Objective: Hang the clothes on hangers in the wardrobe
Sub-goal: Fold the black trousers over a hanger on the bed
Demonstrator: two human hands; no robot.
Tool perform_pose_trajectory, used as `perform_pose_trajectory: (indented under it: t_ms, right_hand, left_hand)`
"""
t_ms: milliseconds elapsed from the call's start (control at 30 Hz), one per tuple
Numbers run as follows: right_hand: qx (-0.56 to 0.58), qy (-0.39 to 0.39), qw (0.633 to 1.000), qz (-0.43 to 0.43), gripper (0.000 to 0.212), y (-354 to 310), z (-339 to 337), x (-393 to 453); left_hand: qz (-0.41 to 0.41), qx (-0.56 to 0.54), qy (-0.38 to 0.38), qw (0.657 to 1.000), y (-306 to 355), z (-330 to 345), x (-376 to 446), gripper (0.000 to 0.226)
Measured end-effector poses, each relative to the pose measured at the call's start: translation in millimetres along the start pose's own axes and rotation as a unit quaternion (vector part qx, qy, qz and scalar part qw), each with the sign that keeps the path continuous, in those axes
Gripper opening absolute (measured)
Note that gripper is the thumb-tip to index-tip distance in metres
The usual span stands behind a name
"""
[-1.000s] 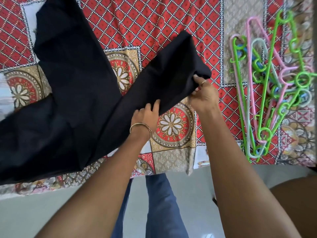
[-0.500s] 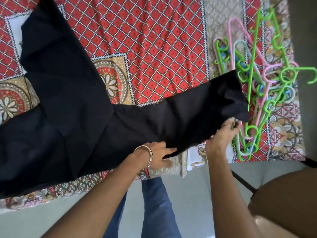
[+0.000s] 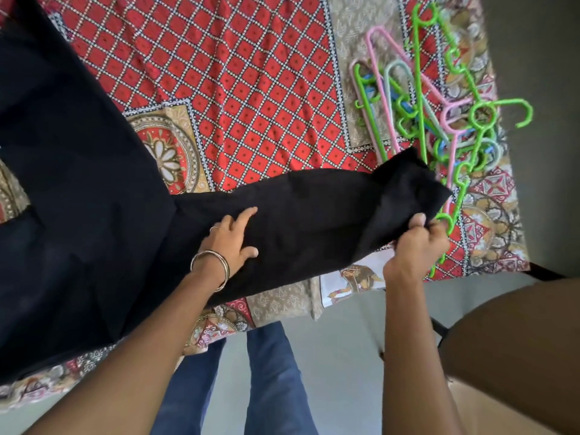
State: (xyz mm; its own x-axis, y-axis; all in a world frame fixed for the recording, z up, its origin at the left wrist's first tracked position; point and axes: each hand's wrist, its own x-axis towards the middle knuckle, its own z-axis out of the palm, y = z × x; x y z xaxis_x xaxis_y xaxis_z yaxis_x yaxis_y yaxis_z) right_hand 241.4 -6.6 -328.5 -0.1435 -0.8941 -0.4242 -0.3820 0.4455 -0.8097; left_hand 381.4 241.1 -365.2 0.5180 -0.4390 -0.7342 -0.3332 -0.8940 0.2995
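A large black garment (image 3: 78,189) lies spread over the left of the bed, and one long part of it stretches to the right. My left hand (image 3: 230,238) rests flat on that stretched part, fingers straight. My right hand (image 3: 416,246) grips the garment's far right end near the bed's front edge. A heap of plastic hangers (image 3: 439,114) in green, pink and pale blue lies on the bed at the right. The garment's end covers the lower tips of some hangers.
The bed is covered by a red patterned bedspread (image 3: 251,73) whose front edge hangs over a grey floor (image 3: 345,356). My legs in blue jeans (image 3: 276,381) stand against the bed. A brown rounded object (image 3: 518,340) sits at the lower right.
My right hand has pulled the garment's end rightward and toward me, down to the hanger heap. My left hand slid onto the cloth and now lies flat on it.
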Motion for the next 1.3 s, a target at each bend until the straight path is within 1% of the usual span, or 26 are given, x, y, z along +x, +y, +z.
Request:
perform_pose_trajectory:
  t_ms: [33, 133, 167, 233, 300, 367, 400, 433, 500, 533, 600, 633, 700, 733, 767, 833, 900, 933, 967, 1033, 1067, 1100, 1133, 1167, 1233, 1300]
  right_hand:
    - [-0.028, 0.024, 0.999, 0.033, 0.013, 5, -2, 0]
    - [-0.053, 0.061, 0.99, 0.114, 0.053, 12, -2, -9]
    - [-0.084, 0.064, 0.99, 0.097, 0.068, 11, 0, -13]
    - [-0.222, 0.045, 0.973, 0.036, 0.1, 16, 7, -23]
    - [-0.36, -0.001, 0.933, 0.026, 0.114, 26, 15, -32]
    - [-0.452, -0.01, 0.891, 0.038, 0.111, 35, 19, -32]
    - [-0.468, -0.007, 0.883, 0.035, 0.101, 38, 16, -28]
    - [-0.46, 0.003, 0.888, 0.017, 0.083, 38, 12, -23]
    - [-0.365, 0.053, 0.929, -0.008, 0.043, 32, 3, -15]
    - [-0.304, 0.096, 0.948, -0.003, 0.035, 27, -3, -12]
    - [-0.207, 0.181, 0.96, 0.05, 0.032, 26, -18, -4]
    - [-0.159, 0.207, 0.959, 0.112, 0.034, 30, -26, 0]
    - [-0.042, 0.214, 0.94, 0.264, 0.037, 36, -38, 1]
    - [-0.033, 0.217, 0.931, 0.292, 0.04, 39, -41, -2]
    - [-0.054, 0.221, 0.931, 0.287, 0.043, 42, -43, -4]
    - [-0.195, 0.207, 0.937, 0.204, 0.049, 42, -37, -15]
    - [-0.277, 0.103, 0.952, 0.077, 0.05, 33, -21, -36]
    - [-0.302, 0.018, 0.953, -0.011, 0.045, 33, -12, -47]
    - [-0.327, -0.084, 0.935, -0.112, 0.04, 35, -3, -56]
    - [-0.37, -0.269, 0.854, -0.245, 0.027, 39, 12, -62]
    - [-0.402, -0.33, 0.812, -0.265, 0.023, 45, 18, -57]
    - [-0.435, -0.358, 0.785, -0.259, 0.024, 52, 24, -53]
    - [-0.462, -0.341, 0.788, -0.221, 0.026, 55, 25, -49]
    - [-0.475, -0.283, 0.817, -0.165, 0.027, 54, 20, -41]
    - [-0.498, -0.131, 0.855, -0.071, 0.03, 56, 8, -33]
    - [-0.513, -0.028, 0.858, 0.018, 0.034, 54, 0, -33]
  left_hand:
    - [-0.003, 0.045, -0.013, 0.999, 5, 0, 0, 0.087]
    - [0.004, 0.162, 0.003, 0.987, 22, 6, -6, 0.102]
    - [0.015, 0.19, 0.017, 0.982, 28, 11, -8, 0.106]
    - [0.029, 0.223, 0.028, 0.974, 34, 22, -11, 0.11]
    - [0.029, 0.223, 0.008, 0.974, 36, 27, -11, 0.113]
    - [0.021, 0.203, -0.011, 0.979, 35, 25, -9, 0.116]
    - [0.019, 0.198, -0.02, 0.98, 36, 25, -8, 0.118]
    - [0.017, 0.192, -0.029, 0.981, 36, 23, -6, 0.119]
    - [0.012, 0.179, -0.041, 0.983, 34, 21, -3, 0.121]
    - [0.009, 0.177, -0.045, 0.983, 33, 19, -3, 0.121]
    - [0.006, 0.173, -0.051, 0.984, 32, 19, -2, 0.121]
    - [0.007, 0.173, -0.054, 0.983, 32, 19, -2, 0.121]
    - [0.01, 0.173, -0.057, 0.983, 34, 20, -2, 0.121]
    - [0.01, 0.173, -0.057, 0.983, 34, 20, -2, 0.121]
    - [0.014, 0.173, -0.055, 0.983, 36, 21, -1, 0.121]
    - [0.022, 0.173, -0.05, 0.983, 37, 21, 1, 0.12]
    - [0.03, 0.178, -0.037, 0.983, 37, 21, 1, 0.119]
    - [0.034, 0.184, -0.034, 0.982, 33, 21, 1, 0.119]
    - [0.041, 0.189, -0.033, 0.981, 31, 22, 1, 0.117]
    - [0.057, 0.19, -0.032, 0.98, 30, 20, 2, 0.112]
    - [0.068, 0.189, -0.026, 0.979, 31, 19, 2, 0.106]
    - [0.074, 0.188, -0.014, 0.979, 28, 16, 1, 0.098]
    - [0.08, 0.179, 0.008, 0.981, 26, 11, 2, 0.088]
    - [0.086, 0.161, 0.042, 0.982, 26, 6, 4, 0.078]
    - [0.065, 0.093, 0.166, 0.98, 12, -11, 3, 0.06]
    - [-0.016, 0.039, 0.323, 0.945, -14, -36, 3, 0.052]
